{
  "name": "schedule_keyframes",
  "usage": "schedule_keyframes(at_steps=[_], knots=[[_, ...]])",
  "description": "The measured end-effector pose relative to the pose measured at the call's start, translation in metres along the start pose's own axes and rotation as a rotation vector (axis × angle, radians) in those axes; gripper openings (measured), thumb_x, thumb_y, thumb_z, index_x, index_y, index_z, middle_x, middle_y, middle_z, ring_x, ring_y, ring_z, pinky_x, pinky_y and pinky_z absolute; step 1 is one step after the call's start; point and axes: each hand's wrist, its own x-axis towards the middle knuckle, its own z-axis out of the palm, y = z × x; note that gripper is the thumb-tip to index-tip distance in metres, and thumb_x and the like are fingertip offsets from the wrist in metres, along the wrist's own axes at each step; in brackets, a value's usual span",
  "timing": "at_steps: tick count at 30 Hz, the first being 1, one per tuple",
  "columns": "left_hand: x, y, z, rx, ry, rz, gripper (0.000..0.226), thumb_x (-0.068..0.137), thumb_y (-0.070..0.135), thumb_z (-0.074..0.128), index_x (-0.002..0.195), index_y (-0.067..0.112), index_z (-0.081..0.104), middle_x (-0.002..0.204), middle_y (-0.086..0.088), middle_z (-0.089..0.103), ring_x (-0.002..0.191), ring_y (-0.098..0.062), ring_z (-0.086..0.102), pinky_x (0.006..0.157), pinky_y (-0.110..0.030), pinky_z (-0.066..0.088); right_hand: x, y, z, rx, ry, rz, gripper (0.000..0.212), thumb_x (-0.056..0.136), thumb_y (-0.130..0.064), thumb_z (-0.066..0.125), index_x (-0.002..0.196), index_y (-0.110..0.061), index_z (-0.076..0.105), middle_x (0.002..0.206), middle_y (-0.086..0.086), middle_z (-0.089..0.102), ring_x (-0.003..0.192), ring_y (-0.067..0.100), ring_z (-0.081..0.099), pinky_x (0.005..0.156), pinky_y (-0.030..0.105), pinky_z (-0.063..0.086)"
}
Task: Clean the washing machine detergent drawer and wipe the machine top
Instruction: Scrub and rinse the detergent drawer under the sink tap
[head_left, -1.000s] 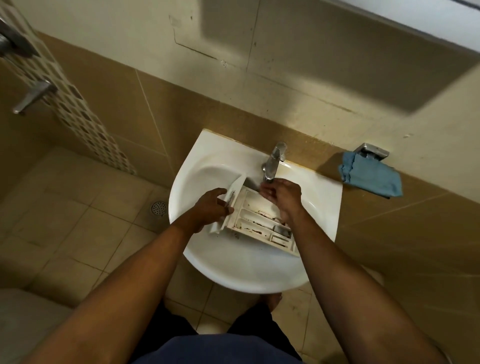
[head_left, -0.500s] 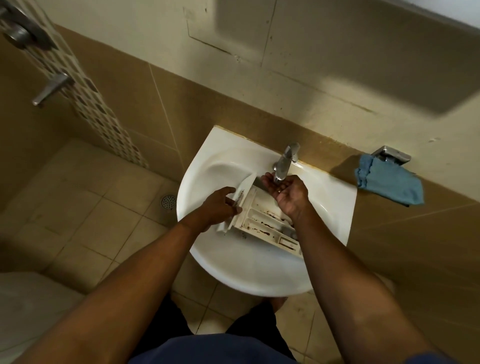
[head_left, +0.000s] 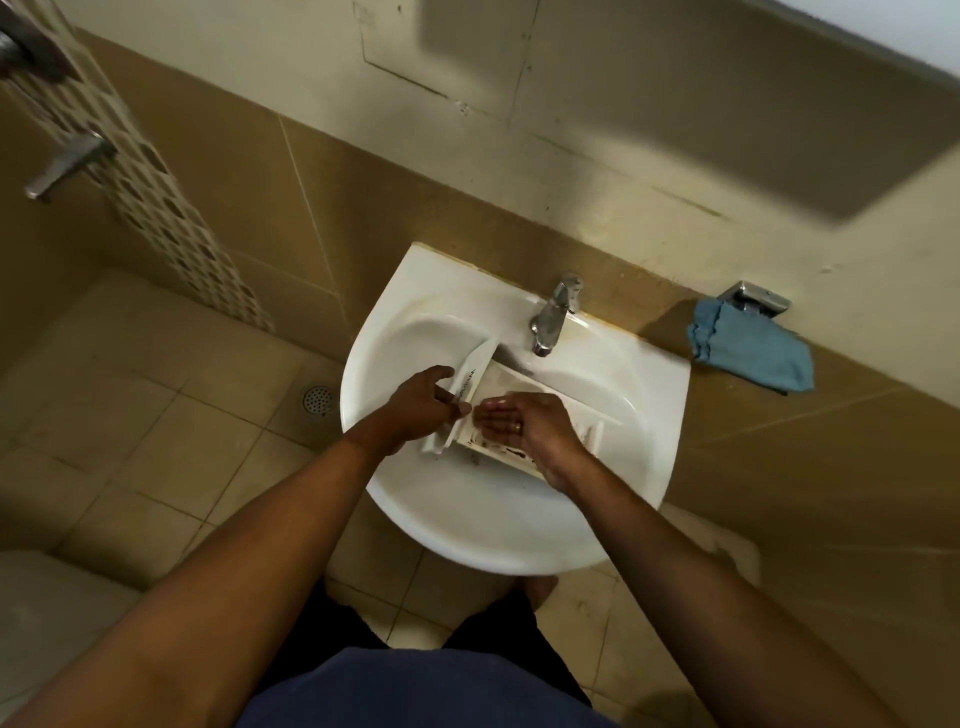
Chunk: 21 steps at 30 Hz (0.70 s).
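A white detergent drawer (head_left: 506, 376) with dark grime in its compartments lies across the white washbasin (head_left: 613, 499), under the chrome tap (head_left: 553, 312). My left hand (head_left: 423, 402) grips the drawer's front panel at its left end. My right hand (head_left: 524, 421) lies over the drawer's compartments with its fingers stretched out flat, palm partly turned up. Most of the drawer's middle is hidden beneath that hand. A blue cloth (head_left: 750, 353) hangs on a metal holder on the ledge to the right.
A tiled wall rises behind the basin. A floor drain (head_left: 318, 399) sits in the tiled floor to the left, and a metal lever handle (head_left: 67, 163) sticks out of the mosaic wall strip at upper left. My feet stand under the basin.
My right hand has come down from under the tap spout to lie over the drawer's compartments. My left hand keeps its hold on the front panel.
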Motion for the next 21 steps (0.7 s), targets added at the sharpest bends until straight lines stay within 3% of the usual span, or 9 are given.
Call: schedule_keyframes(at_steps=[4,7,11,13,16,21], knots=[[0.001,-0.001,-0.001,0.000,0.013,-0.002,0.075,0.089,0.024,0.079,0.153,0.018,0.040,0.100,0.008,0.067,0.091,-0.019,0.069,0.102,-0.047,0.053,-0.012,0.016,0.013,-0.256,-0.045,-0.043,0.034,0.103,-0.018,0.049,0.102,0.003,0.075,0.097,0.019,0.078,0.092,0.032,0.075,0.091,0.046,0.059],[0.001,-0.003,0.000,0.002,0.016,-0.001,0.076,0.089,0.024,0.079,0.153,0.017,0.039,0.100,0.008,0.067,0.093,-0.019,0.069,0.103,-0.048,0.052,-0.004,0.009,0.014,-0.274,0.091,-0.172,0.031,0.101,-0.019,0.052,0.092,-0.004,0.078,0.090,0.015,0.078,0.086,0.032,0.075,0.089,0.048,0.059],[0.001,-0.002,0.000,0.014,0.022,-0.003,0.076,0.089,0.025,0.079,0.153,0.017,0.039,0.103,0.004,0.067,0.099,-0.022,0.068,0.103,-0.048,0.052,0.000,0.006,0.017,-0.249,0.119,-0.262,0.027,0.104,-0.021,0.052,0.099,-0.014,0.078,0.105,0.008,0.078,0.104,0.023,0.073,0.096,0.039,0.059],[0.002,-0.002,0.000,0.020,0.026,-0.001,0.077,0.088,0.026,0.079,0.154,0.019,0.038,0.106,0.003,0.068,0.100,-0.023,0.068,0.102,-0.048,0.053,-0.013,0.021,0.017,-0.509,0.084,-0.396,0.029,0.105,-0.025,0.051,0.100,-0.022,0.079,0.104,0.003,0.078,0.098,0.015,0.071,0.092,0.034,0.057],[0.002,-0.005,0.001,0.015,0.039,0.002,0.077,0.089,0.025,0.079,0.154,0.018,0.038,0.102,0.006,0.068,0.096,-0.019,0.068,0.102,-0.048,0.053,-0.035,0.042,0.009,-0.837,-0.014,-0.563,0.030,0.107,-0.022,0.050,0.102,-0.016,0.079,0.090,-0.003,0.074,0.079,0.005,0.065,0.073,0.019,0.046],[0.001,-0.004,0.002,0.026,0.046,0.008,0.077,0.089,0.024,0.078,0.154,0.017,0.038,0.099,0.007,0.067,0.086,-0.015,0.068,0.098,-0.042,0.054,-0.020,0.025,0.008,-0.897,0.064,-0.593,0.033,0.108,-0.024,0.047,0.097,-0.010,0.076,0.091,0.006,0.075,0.083,0.018,0.068,0.072,0.032,0.048]])
